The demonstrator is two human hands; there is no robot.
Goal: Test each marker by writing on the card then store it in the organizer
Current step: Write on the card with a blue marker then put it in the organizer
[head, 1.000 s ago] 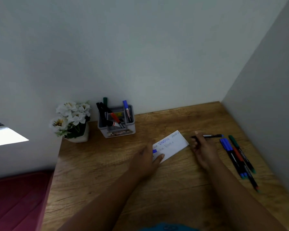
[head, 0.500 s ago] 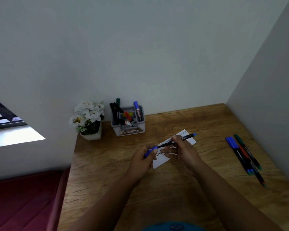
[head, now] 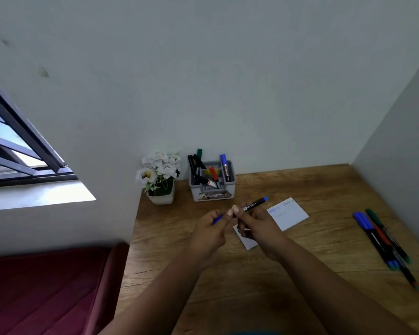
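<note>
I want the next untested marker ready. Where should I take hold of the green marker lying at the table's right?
Pinch the green marker mid-barrel from above, probably from its right: it lies flat, outermost in the row, other markers close against its left.

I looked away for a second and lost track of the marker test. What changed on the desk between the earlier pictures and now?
The right hand picked a blue marker off the desk and brought it over the card. The left hand left the card and now grips the marker's blue cap. The organizer, flower pot and loose markers stayed put.
</note>
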